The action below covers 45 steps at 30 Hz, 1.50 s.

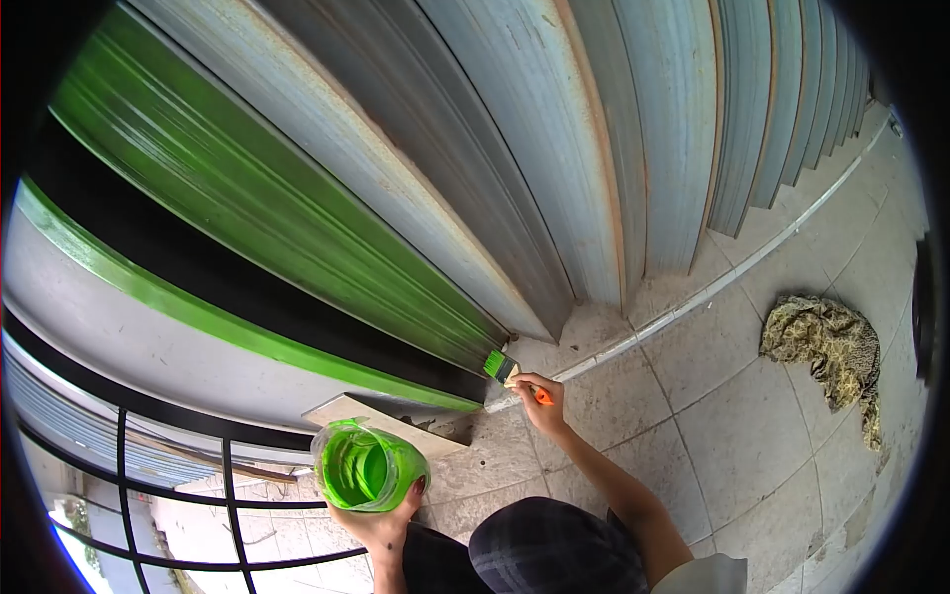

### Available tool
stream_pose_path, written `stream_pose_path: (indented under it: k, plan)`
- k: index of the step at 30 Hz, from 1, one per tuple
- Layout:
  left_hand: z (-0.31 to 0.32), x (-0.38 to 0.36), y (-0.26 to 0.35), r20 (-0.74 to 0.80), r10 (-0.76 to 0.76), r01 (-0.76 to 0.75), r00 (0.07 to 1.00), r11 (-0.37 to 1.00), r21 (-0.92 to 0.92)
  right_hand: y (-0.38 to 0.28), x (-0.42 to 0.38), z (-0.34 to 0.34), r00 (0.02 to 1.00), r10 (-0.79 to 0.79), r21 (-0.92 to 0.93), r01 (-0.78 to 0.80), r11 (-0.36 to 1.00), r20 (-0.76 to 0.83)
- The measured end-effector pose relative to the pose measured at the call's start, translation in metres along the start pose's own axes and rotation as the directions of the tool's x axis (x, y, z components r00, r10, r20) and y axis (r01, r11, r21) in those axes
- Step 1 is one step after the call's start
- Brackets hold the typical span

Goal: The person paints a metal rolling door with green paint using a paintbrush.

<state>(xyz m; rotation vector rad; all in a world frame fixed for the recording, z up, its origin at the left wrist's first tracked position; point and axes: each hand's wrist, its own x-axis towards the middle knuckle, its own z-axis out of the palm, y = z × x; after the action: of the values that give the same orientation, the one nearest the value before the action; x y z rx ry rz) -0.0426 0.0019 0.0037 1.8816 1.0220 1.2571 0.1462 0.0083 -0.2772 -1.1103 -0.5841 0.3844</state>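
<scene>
My right hand [541, 400] is closed round the handle of a paintbrush [503, 367], whose orange tip sticks out past the fingers. Green paint covers its bristles, which are right at the bottom end of a green-painted metal panel [297, 218]. In my left hand [381, 527] is a clear plastic container [414, 473] with bright green paint [368, 475] inside and smeared on its walls. The container is held tilted toward me, low beside the black window frame. Next to the green panel stands a bare grey corrugated panel [435, 129].
More grey panels with rusty edges [683, 129] run off to the right. A flat board [356, 411] lies by the wall's foot. A crumpled patterned cloth [823, 351] rests on the tiled floor [732, 436]. A black window grille [234, 500] is at lower left; my knee [554, 544] is below.
</scene>
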Motion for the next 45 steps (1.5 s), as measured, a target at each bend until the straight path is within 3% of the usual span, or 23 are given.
stream_pose_path:
  k: [5,8,10,11,12,13,16,17,20,22,23,26,29,32,36,40,45]
  plan:
    - [-0.005,-0.002,0.008,0.006,-0.037,0.038,0.999,0.999,-0.039,-0.044,0.017,0.015,0.998,0.037,0.185,-0.046,0.982,0.054]
    - [-0.017,-0.003,0.014,0.014,-0.082,0.083,0.997,0.989,-0.125,-0.059,0.017,0.007,0.999,0.025,0.271,-0.012,0.962,-0.045]
    - [-0.044,-0.001,0.007,0.048,-0.11,0.113,0.993,0.991,-0.07,-0.044,0.014,0.005,0.992,0.105,0.216,-0.088,0.972,-0.07]
    - [-0.05,-0.007,0.012,0.076,-0.197,0.209,0.977,0.959,-0.192,-0.032,0.012,0.004,0.987,0.141,0.186,-0.123,0.975,-0.084]
    - [-0.065,-0.011,0.006,0.134,-0.241,0.263,0.961,0.947,-0.186,-0.02,0.011,0.003,0.978,0.183,0.155,-0.166,0.974,-0.099]
    - [-0.078,-0.019,0.0,0.181,-0.264,0.286,0.947,0.952,-0.106,-0.015,0.012,0.004,0.982,0.177,0.086,-0.171,0.982,-0.063]
    - [-0.115,-0.026,-0.027,0.331,-0.298,0.222,0.895,0.943,0.248,-0.024,0.008,0.018,0.992,0.124,0.148,-0.124,0.981,0.007]
    - [-0.103,-0.038,-0.036,0.238,-0.286,0.29,0.928,0.957,0.018,-0.032,0.006,0.019,0.996,0.089,0.187,-0.092,0.978,0.028]
    - [-0.079,-0.044,-0.027,0.387,-0.505,0.528,0.771,0.848,0.055,-0.049,0.001,0.012,0.997,0.068,0.139,-0.064,0.988,-0.024]
    - [-0.063,-0.06,-0.053,0.277,-0.22,0.196,0.935,0.974,0.111,-0.021,-0.004,0.006,0.99,0.135,0.116,-0.13,0.985,-0.036]
    - [-0.07,-0.086,-0.09,0.272,-0.224,0.162,0.936,0.959,0.232,-0.007,-0.005,0.006,0.983,0.178,0.111,-0.172,0.979,-0.049]
    - [-0.043,-0.094,-0.095,0.178,-0.355,0.349,0.918,0.935,0.065,-0.013,-0.002,0.014,0.984,0.174,0.11,-0.169,0.979,-0.036]
    - [-0.021,-0.11,-0.126,0.138,-0.246,0.246,0.96,0.969,0.014,-0.029,0.0,0.015,0.998,0.058,0.115,-0.059,0.992,0.01]
    - [0.005,-0.123,-0.156,0.128,-0.174,0.179,0.976,0.984,-0.026,0.004,-0.004,-0.003,0.995,0.087,0.068,-0.084,0.994,-0.049]
    - [0.027,-0.136,-0.181,0.163,-0.278,0.287,0.947,0.957,-0.035,0.01,-0.006,0.006,0.983,0.185,0.084,-0.183,0.98,-0.018]
    - [0.038,-0.141,-0.204,0.179,-0.259,0.262,0.949,0.965,0.006,-0.004,-0.013,-0.001,0.998,0.049,0.132,-0.045,0.99,-0.03]
    - [0.056,-0.145,-0.227,0.16,-0.263,0.259,0.951,0.965,0.047,0.016,-0.012,0.002,0.976,0.215,0.044,-0.213,0.976,-0.046]
